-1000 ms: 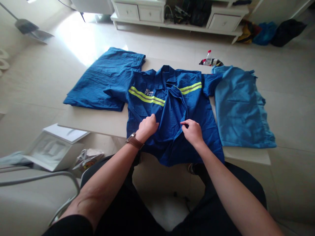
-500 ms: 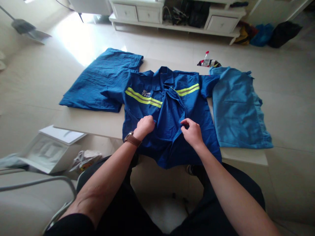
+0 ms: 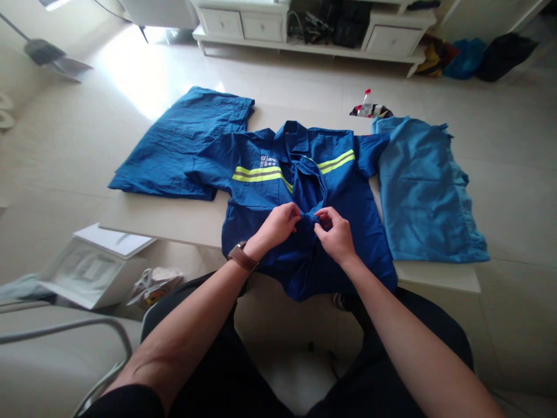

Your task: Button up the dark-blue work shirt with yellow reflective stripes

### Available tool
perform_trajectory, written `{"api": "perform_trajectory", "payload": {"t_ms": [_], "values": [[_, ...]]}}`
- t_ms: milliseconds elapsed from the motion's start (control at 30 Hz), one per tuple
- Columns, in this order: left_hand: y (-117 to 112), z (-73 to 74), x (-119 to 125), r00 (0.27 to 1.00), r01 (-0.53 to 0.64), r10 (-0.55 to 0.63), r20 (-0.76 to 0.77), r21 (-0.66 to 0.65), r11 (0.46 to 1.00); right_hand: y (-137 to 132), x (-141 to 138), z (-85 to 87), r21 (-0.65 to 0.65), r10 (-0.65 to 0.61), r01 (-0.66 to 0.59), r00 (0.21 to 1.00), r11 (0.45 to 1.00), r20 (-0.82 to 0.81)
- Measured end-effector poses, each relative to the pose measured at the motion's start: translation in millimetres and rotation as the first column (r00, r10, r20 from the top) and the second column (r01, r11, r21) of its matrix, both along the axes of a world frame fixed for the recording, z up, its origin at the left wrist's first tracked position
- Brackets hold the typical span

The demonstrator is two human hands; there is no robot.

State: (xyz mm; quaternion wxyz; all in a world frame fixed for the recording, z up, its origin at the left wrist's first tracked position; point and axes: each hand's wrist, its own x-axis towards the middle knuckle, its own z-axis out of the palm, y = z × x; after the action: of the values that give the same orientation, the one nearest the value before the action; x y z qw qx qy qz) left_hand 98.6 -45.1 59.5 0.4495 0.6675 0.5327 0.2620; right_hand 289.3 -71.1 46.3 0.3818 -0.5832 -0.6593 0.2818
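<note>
A dark blue work shirt [image 3: 256,200] with yellow-and-grey reflective stripes lies face up before me, its collar pointing away. My left hand [image 3: 282,225], with a brown-strapped watch on the wrist, pinches one front edge of the shirt. Close beside it, my right hand [image 3: 335,233] is closed on the opposite front edge. Between the fingertips the two edges nearly meet, and the cloth there is bunched. Above the hands the front gapes below the collar. Whether a button is between the fingers is hidden.
The shirt lies on a low pale table [image 3: 161,217]. Folded blue cloth [image 3: 183,142] is at its left and lighter blue cloth [image 3: 424,191] at its right. A bottle [image 3: 366,103] stands beyond the far edge. An open white box [image 3: 100,261] sits on the floor at left.
My left hand has moved right, bringing its shirt edge over to my right hand. The left stripe now bends toward the middle. My right hand has barely moved.
</note>
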Motion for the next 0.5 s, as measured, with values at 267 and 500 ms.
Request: {"api": "perform_trajectory", "payload": {"t_ms": [267,500], "values": [[-4.5,-9.6,7.4,0.997,0.054,-0.048,-0.062,0.101,0.993,-2.7,-4.3,-0.9,-0.043,0.028,-0.03,0.999,0.999,-0.044],[-5.5,-10.5,7.9,0.983,0.136,-0.103,-0.153,0.226,0.965,-2.0,-5.8,-3.1,-0.055,0.054,-0.059,0.995,0.997,-0.089]]}}
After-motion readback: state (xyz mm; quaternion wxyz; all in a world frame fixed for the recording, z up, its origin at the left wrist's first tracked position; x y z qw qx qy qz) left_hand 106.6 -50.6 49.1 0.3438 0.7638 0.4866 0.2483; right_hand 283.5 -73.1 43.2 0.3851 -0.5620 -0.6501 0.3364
